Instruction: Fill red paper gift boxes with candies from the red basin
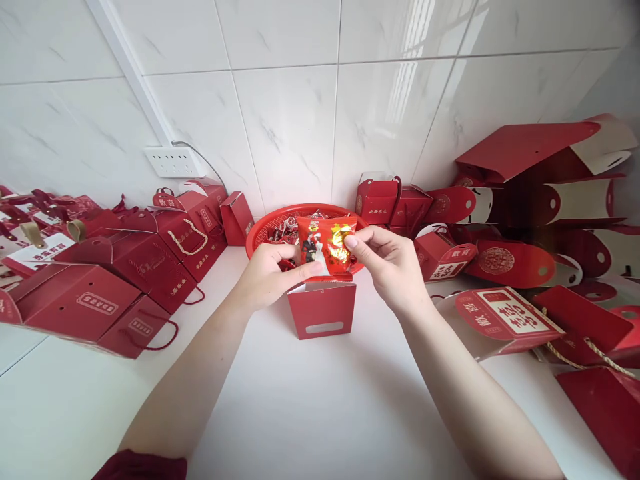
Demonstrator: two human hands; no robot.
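Note:
Between both hands, a red candy packet (326, 241) with a printed couple and gold lettering is held up. My left hand (273, 273) pinches its left side with the thumb in front. My right hand (387, 263) grips the right edge between thumb and fingers. Just below the packet stands a small red gift box (321, 310), its top open and an oval window in the front. Behind the packet is a red plastic basket (257, 230) of wrapped sweets (285, 233), partly hidden by the packet and my left hand.
Red gift boxes with cord handles (160, 253) crowd the left side. More red boxes (443, 257) and flattened or half-folded cartons (510, 320) are piled on the right. A tiled wall (290, 133) with a socket strip (173, 162) closes the back of the white table (320, 413).

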